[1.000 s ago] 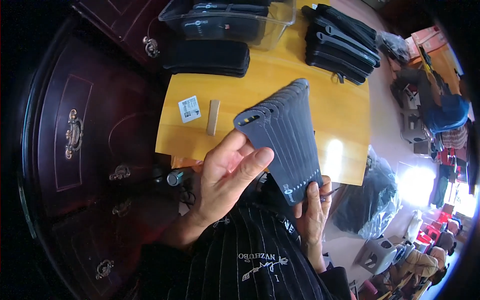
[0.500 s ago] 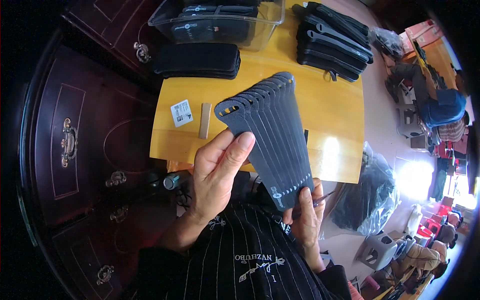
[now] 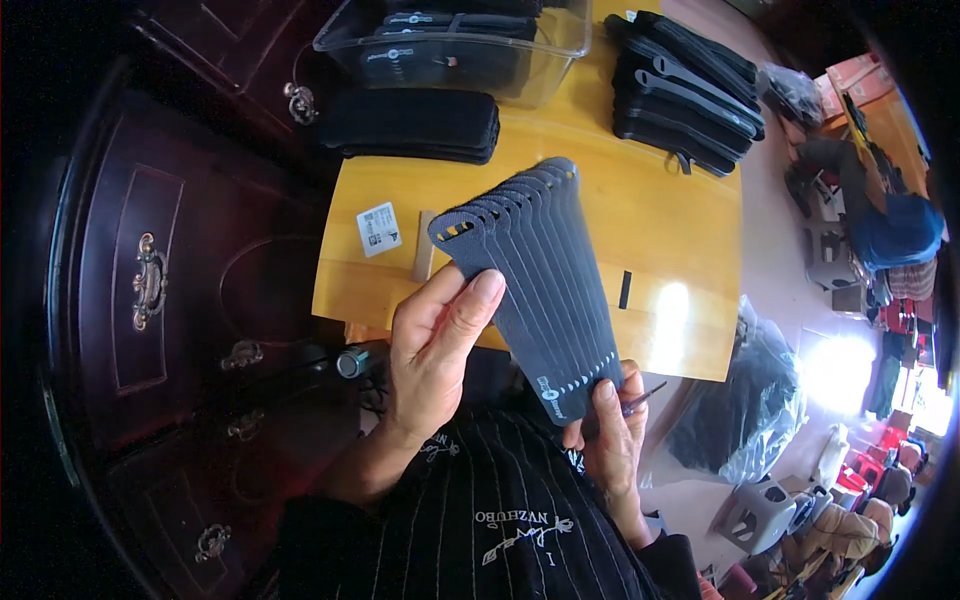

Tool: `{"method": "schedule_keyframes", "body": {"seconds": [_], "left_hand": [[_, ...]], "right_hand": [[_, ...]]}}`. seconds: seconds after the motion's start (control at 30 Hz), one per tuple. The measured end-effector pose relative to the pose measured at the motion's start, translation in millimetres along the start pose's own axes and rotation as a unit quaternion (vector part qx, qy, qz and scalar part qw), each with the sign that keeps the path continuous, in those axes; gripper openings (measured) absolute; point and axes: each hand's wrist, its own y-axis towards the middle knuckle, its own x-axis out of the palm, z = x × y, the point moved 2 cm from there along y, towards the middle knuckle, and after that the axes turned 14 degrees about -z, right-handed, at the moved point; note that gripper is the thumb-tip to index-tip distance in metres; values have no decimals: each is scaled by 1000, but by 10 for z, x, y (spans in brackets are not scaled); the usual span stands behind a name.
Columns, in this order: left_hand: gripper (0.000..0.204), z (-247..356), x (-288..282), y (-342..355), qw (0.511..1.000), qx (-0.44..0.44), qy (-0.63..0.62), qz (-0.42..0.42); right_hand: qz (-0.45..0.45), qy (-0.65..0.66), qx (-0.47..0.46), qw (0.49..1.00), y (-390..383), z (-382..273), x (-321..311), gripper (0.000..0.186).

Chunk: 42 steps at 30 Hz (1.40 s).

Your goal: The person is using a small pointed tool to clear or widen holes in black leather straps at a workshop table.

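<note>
A fanned stack of dark grey straps point(image 3: 540, 290), with slotted, rounded top ends and pale printing near the bottom, is held over the yellow table point(image 3: 680, 240). My left hand point(image 3: 430, 355) grips the stack's upper left edge, thumb in front. My right hand point(image 3: 615, 440) is closed on its lower end, with a thin dark pointed tool point(image 3: 642, 397) sticking out between the fingers; I cannot make out the whole tool. A white label point(image 3: 379, 229) and a tan strip point(image 3: 423, 248) lie behind the stack, beside a small black strip point(image 3: 625, 290).
A clear plastic bin point(image 3: 540, 80) of black straps, a black stack point(image 3: 405, 125) and a larger strap pile point(image 3: 685, 90) sit at the back. Dark cabinets point(image 3: 120, 280) line the left. Right are a bagged bundle point(image 3: 725, 400), grey stools point(image 3: 755, 510) and co-workers point(image 3: 900, 230).
Over the last second my left hand and the stack's top have moved left, and the left thumb has come down against the stack's edge. My right hand still grips the lower end.
</note>
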Motion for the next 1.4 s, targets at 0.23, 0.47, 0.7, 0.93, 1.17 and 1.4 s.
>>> {"method": "schedule_keyframes", "body": {"seconds": [0.23,0.47,0.7,0.93,1.17,1.4], "left_hand": [[23,-11,-54,-26,995,-9,-102,12],[24,-85,-133,-27,994,5,-106,6],[26,-275,-293,-160,991,-30,-129,16],[26,-115,-517,-120,992,37,-55,105],[29,-49,-632,-157,989,59,-44,127],[28,-179,-617,-196,991,20,-67,115]], "right_hand": [[-14,-56,-8,998,-9,-1,-4,16],[3,-99,-31,995,-8,0,-42,18],[58,-66,-73,993,163,-149,-148,16],[17,-78,-54,995,216,-81,-88,14],[15,-55,-24,998,267,3,23,16],[20,-49,-5,999,317,-31,-2,17]]}}
